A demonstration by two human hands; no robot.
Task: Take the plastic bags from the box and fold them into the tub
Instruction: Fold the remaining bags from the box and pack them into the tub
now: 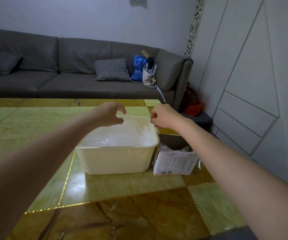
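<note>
Both hands reach over the far rim of the cream tub (117, 160): the left hand (109, 115) pinches one top corner of a clear plastic bag (122, 134), the right hand (162, 117) grips the other, the bag stretched between them over the tub. The cardboard box (174, 161) stands touching the tub's right side, near the tabletop's (122, 196) right edge; wide bare tabletop lies left and near
</note>
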